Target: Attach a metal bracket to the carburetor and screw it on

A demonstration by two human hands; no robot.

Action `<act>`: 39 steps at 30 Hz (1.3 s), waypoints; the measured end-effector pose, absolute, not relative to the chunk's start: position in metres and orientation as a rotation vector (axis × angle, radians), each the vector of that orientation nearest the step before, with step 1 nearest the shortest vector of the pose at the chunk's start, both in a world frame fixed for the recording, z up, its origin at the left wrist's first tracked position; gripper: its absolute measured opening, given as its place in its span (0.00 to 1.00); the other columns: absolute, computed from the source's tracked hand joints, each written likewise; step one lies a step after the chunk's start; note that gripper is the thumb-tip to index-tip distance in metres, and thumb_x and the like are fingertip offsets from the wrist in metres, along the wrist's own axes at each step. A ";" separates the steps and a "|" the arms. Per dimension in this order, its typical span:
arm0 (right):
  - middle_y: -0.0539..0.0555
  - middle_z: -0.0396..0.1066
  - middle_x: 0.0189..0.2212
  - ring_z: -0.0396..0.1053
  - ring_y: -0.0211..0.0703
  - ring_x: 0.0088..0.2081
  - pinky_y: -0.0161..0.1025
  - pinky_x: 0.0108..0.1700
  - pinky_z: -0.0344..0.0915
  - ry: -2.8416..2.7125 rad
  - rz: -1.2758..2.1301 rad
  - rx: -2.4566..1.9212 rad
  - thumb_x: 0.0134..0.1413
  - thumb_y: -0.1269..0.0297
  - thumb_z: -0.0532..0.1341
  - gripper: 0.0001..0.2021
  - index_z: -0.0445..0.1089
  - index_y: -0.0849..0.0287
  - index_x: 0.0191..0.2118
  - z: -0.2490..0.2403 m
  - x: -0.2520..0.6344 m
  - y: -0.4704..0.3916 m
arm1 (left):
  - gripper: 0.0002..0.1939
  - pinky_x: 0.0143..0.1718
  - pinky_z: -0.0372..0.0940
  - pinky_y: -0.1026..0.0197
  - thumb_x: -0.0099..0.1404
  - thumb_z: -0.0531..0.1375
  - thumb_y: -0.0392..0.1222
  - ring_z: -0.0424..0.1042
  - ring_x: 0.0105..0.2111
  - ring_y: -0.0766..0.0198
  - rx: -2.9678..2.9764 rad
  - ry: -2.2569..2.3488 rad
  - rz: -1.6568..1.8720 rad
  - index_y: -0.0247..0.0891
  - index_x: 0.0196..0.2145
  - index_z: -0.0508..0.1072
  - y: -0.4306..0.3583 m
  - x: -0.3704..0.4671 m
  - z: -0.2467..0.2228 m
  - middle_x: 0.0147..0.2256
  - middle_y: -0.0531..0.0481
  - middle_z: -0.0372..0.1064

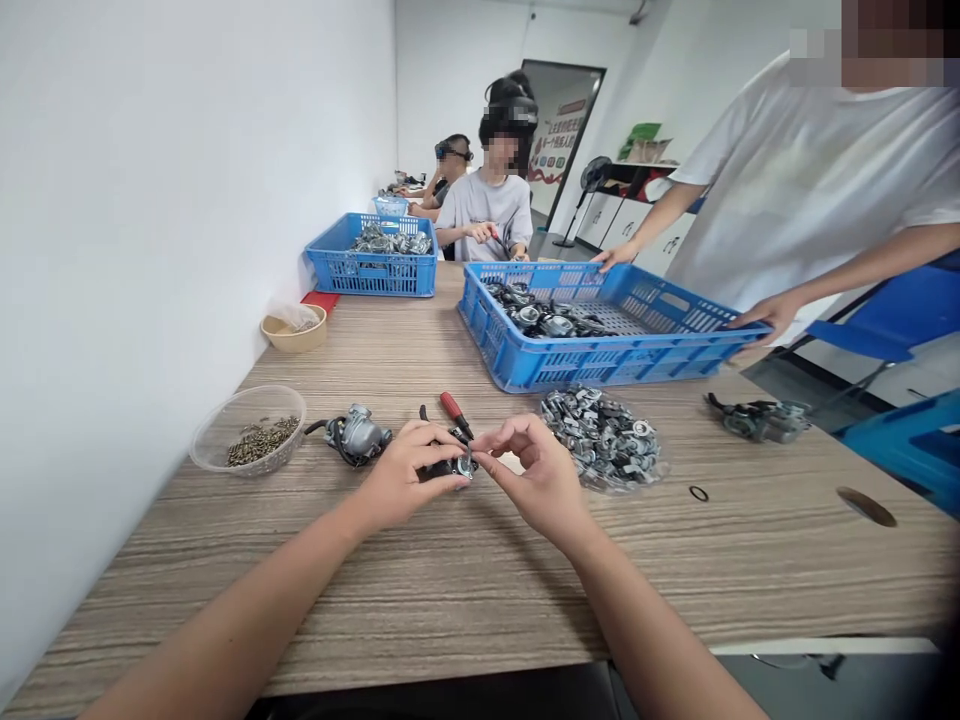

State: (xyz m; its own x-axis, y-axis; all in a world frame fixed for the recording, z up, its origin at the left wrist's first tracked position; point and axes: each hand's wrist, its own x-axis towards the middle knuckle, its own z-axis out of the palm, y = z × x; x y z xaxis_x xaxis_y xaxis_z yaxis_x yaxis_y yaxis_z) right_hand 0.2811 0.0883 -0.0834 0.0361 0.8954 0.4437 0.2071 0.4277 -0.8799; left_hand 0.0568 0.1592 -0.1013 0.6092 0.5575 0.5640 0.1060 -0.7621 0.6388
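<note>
My left hand (409, 475) is wrapped over a small metal and black carburetor (459, 465) on the wooden table, its fingers gripping the part. My right hand (534, 480) meets it from the right, thumb and forefinger pinched at the carburetor's edge; what is between these fingertips is too small to make out. Just behind lies a screwdriver with a red handle (454, 412). Another carburetor (358, 436) rests left of my left hand. A clear bowl of small screws (262, 443) stands farther left. Right of my right hand is a heap of small metal parts (600, 435) in a clear dish.
A person in a white shirt holds a large blue crate (600, 365) of carburetors at the back right. Another blue crate (375, 275) and a yellow bowl (296, 338) stand by the wall. A carburetor (765, 420) and a black ring (699, 494) lie at the right.
</note>
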 end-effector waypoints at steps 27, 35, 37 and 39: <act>0.54 0.83 0.40 0.83 0.52 0.44 0.50 0.45 0.80 -1.535 0.310 -1.083 0.65 0.66 0.72 0.20 0.59 0.49 0.32 -0.035 0.267 0.050 | 0.14 0.49 0.76 0.47 0.65 0.77 0.44 0.80 0.44 0.52 1.967 0.505 1.364 0.42 0.48 0.88 0.136 0.056 -0.079 0.40 0.43 0.85; 0.54 0.82 0.36 0.84 0.54 0.43 0.52 0.46 0.83 -1.437 0.357 -1.048 0.64 0.67 0.74 0.20 0.60 0.48 0.33 -0.043 0.259 0.043 | 0.12 0.45 0.78 0.50 0.66 0.77 0.40 0.82 0.42 0.54 1.960 0.427 1.433 0.41 0.47 0.87 0.130 0.056 -0.076 0.40 0.43 0.86; 0.53 0.81 0.35 0.85 0.55 0.43 0.54 0.48 0.84 -1.382 0.394 -1.015 0.63 0.67 0.74 0.19 0.61 0.48 0.34 -0.045 0.257 0.042 | 0.11 0.43 0.79 0.52 0.67 0.76 0.41 0.82 0.40 0.55 1.976 0.421 1.456 0.41 0.46 0.87 0.128 0.057 -0.073 0.39 0.43 0.85; 0.51 0.82 0.35 0.86 0.54 0.43 0.53 0.49 0.84 -1.358 0.410 -0.990 0.62 0.68 0.75 0.19 0.62 0.48 0.35 -0.046 0.256 0.041 | 0.11 0.42 0.79 0.53 0.67 0.76 0.41 0.82 0.39 0.56 2.002 0.409 1.467 0.41 0.46 0.87 0.127 0.057 -0.072 0.39 0.44 0.86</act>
State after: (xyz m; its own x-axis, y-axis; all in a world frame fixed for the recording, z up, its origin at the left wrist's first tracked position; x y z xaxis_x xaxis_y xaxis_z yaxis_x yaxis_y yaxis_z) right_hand 0.2558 0.0413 -0.0457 0.2214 0.7545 0.6178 0.2866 0.5552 -0.7808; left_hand 0.0570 0.1272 -0.0715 0.3363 0.5759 0.7452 -0.1072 -0.7627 0.6378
